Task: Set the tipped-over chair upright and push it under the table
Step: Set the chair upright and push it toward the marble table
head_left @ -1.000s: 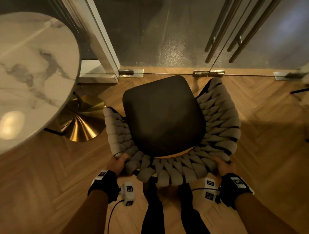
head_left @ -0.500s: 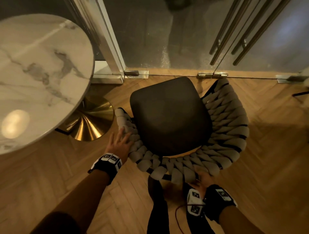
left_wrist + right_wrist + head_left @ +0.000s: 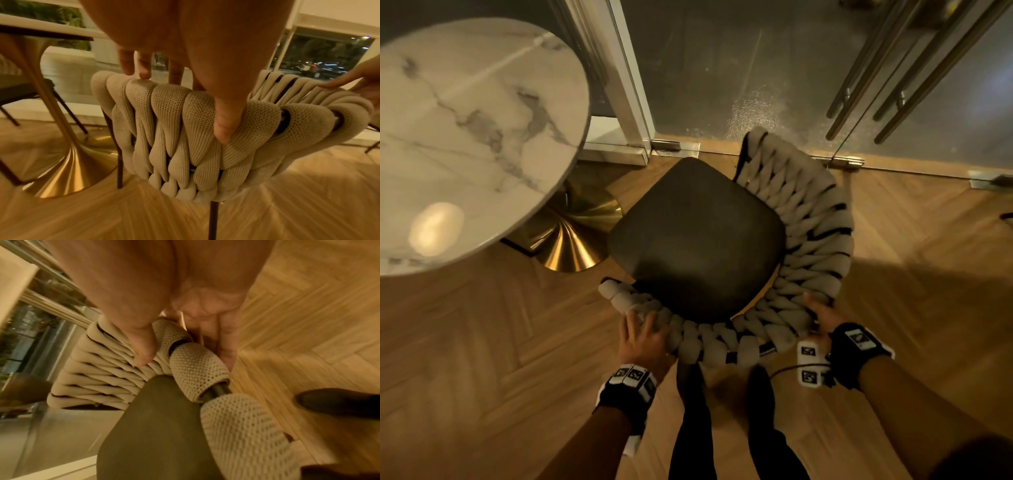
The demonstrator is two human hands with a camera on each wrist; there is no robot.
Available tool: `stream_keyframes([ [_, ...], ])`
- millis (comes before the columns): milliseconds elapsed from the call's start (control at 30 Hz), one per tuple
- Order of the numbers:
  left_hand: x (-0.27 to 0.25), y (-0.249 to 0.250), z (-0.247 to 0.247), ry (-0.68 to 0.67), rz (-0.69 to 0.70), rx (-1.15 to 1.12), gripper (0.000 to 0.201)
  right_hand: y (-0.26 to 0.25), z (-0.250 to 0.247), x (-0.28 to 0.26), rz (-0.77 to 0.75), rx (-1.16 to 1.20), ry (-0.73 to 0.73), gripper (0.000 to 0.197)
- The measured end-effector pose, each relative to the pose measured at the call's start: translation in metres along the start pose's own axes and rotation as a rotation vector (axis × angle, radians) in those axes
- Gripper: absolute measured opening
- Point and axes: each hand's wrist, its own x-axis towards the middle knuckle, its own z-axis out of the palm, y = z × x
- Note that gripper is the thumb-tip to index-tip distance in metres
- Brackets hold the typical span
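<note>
Head view, gold table base (image 3: 571,240) beside chair (image 3: 698,240) (upright), glass door (image 3: 739,68) behind

Herringbone wood floor (image 3: 482,342), warm amber light. Glass doors (image 3: 722,68) with metal frame and long bar handles (image 3: 893,85) stood ahead. Outside the glass, dark, possibly street lights and vehicles (image 3: 329,69). Bright lamp reflection (image 3: 434,228) at left.

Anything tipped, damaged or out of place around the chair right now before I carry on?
Nothing looks damaged. The chair stands upright on the wood floor, seat level, but beside the marble table, not under it. Its front points between the table's gold base and the glass door. The left hand and right hand grip its woven backrest.
</note>
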Motion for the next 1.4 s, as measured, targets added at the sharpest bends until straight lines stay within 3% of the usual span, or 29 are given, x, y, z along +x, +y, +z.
stream_keyframes([
  [67, -0.007, 0.018, 0.005, -0.025, -0.069, -0.039, 0.073, 0.002, -0.02, 0.039, -0.051, -0.054, -0.026, 0.113],
  [233, -0.034, 0.066, 0.018, -0.036, -0.19, -0.142, 0.075, 0.015, -0.044, 0.069, -0.179, -0.05, -0.12, 0.114],
  [300, -0.044, 0.077, 0.021, -0.055, -0.212, -0.212, 0.075, 0.003, -0.03, 0.017, -0.158, -0.147, -0.097, 0.114],
  [333, -0.048, 0.078, 0.023, -0.048, -0.226, -0.283, 0.075, 0.0, -0.023, -0.003, -0.104, -0.14, -0.066, 0.103],
  [400, -0.061, 0.075, 0.025, 0.012, -0.309, -0.523, 0.073, 0.001, -0.005, -0.045, 0.026, -0.206, -0.091, 0.075],
  [433, -0.068, 0.071, 0.028, 0.08, -0.387, -0.688, 0.072, 0.008, 0.002, -0.054, 0.103, -0.25, -0.113, 0.072],
  [500, -0.071, 0.053, 0.042, 0.213, -0.643, -1.001, 0.078, 0.017, 0.015, -0.073, 0.201, -0.28, -0.169, 0.069],
  [567, -0.067, 0.037, 0.052, 0.226, -0.864, -1.393, 0.095, 0.023, 0.024, -0.077, 0.237, -0.244, -0.146, 0.059],
  [600, -0.063, 0.03, 0.056, 0.219, -0.893, -1.651, 0.091, 0.022, 0.029, -0.081, 0.238, -0.244, -0.142, 0.055],
  [667, -0.054, 0.027, 0.049, 0.153, -0.818, -2.018, 0.056, 0.014, 0.029, -0.09, 0.2, -0.234, -0.1, 0.05],
  [733, -0.047, 0.023, 0.039, 0.156, -0.767, -2.064, 0.036, 0.001, 0.037, -0.104, 0.151, -0.173, -0.063, 0.05],
  [833, -0.035, 0.016, 0.036, 0.177, -0.724, -2.09, 0.038, 0.012, 0.041, -0.069, 0.119, -0.234, -0.032, 0.054],
  [967, -0.01, -0.001, 0.024, 0.192, -0.707, -2.07, 0.045, 0.014, 0.055, -0.028, 0.004, -0.311, 0.039, 0.053],
  [1100, 0.023, -0.017, 0.007, 0.161, -0.63, -1.95, 0.035, -0.021, 0.084, -0.028, 0.036, -0.242, -0.041, 0.07],
  [1167, 0.034, -0.026, 0.003, 0.239, -0.59, -1.538, 0.057, -0.032, 0.094, -0.024, -0.016, -0.277, -0.069, 0.087],
  [1267, 0.041, -0.046, -0.006, 0.382, -0.48, -0.903, 0.081, -0.043, 0.106, -0.031, -0.182, -0.605, 0.025, 0.121],
  [1333, 0.043, -0.059, -0.012, 0.265, -0.283, -0.529, 0.089, -0.04, 0.111, -0.045, -0.391, -0.982, 0.068, 0.13],
  [1400, 0.049, -0.075, -0.017, 0.141, -0.113, -0.274, 0.075, -0.026, 0.118, -0.045, -0.515, -1.403, -0.055, 0.114],
])
